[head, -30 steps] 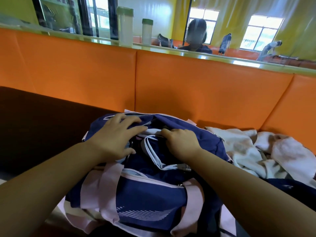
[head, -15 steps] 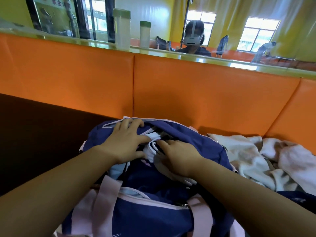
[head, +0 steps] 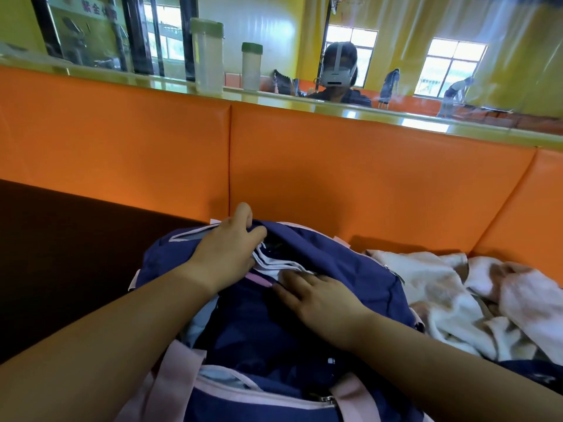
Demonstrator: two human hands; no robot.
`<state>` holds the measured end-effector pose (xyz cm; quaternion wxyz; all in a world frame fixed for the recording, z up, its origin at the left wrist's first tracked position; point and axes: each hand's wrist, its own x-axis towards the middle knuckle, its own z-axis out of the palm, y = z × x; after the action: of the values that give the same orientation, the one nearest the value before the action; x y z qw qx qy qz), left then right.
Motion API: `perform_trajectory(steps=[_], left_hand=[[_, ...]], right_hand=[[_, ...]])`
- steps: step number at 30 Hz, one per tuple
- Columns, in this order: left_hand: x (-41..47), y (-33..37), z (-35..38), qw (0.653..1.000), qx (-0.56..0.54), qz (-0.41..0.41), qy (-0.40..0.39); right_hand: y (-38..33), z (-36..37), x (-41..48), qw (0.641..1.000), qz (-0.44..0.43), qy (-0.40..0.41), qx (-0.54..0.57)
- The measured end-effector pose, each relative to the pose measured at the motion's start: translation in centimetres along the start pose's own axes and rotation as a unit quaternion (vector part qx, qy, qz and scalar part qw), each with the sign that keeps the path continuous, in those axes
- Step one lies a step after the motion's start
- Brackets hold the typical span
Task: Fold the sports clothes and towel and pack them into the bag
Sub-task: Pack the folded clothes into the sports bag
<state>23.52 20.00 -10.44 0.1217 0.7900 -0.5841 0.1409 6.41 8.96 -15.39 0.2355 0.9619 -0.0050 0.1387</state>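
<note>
Orange padded panels (head: 335,178) form the back wall, with a glossy ledge (head: 335,112) and a mirror (head: 396,32) above them. Two clear bottles with green lids (head: 207,56) stand on the ledge. Below lies the dark brown worktop (head: 61,254).

On the worktop, close to the person, sits the navy bag (head: 350,269) with pale pink straps (head: 182,370), its top unzipped. A dark garment with white trim (head: 274,263) lies inside the opening. The crumpled white and pink towel (head: 441,293) is still outside the bag, touching its right side on the worktop. A bit of another navy cloth (head: 533,376) shows at the lower right edge.

Half a second ago the left hand (head: 222,257) lay spread over the bag's top. Now it has reached further back, and its fingers are curled over the far rim of the opening, grasping it, with the thumb raised.

The right hand (head: 323,303) had its fingertips tucked in beside the white trim. It has since drawn back toward the person and lies flat on the dark cloth inside the bag, fingers straight and spread, grasping nothing. More of the white trim is now uncovered between the two hands. The bag sits lower in the view than before.
</note>
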Motion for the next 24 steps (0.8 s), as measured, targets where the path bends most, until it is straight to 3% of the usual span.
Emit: perform_trajectory(steps=[7,12,18,24], left_hand=[[2.6,-1.5,-1.2,0.998,0.018,0.063,-0.018],[5.0,-2.1,-1.2,0.995,0.028,0.08,-0.058],[6.2,-2.8,0.2,0.985,0.082,0.09,-0.12],[4.8,-5.0,0.3,0.984,0.052,0.104,-0.132]], right_hand=[[0.2,-0.8,3.9,0.967,-0.002,-0.247,0.058],[-0.2,-0.3,4.8,0.95,-0.054,-0.305,0.037],[0.9,-0.7,4.9,0.944,-0.045,-0.318,0.074],[-1.3,-2.3,6.4,0.968,-0.093,-0.195,0.13]])
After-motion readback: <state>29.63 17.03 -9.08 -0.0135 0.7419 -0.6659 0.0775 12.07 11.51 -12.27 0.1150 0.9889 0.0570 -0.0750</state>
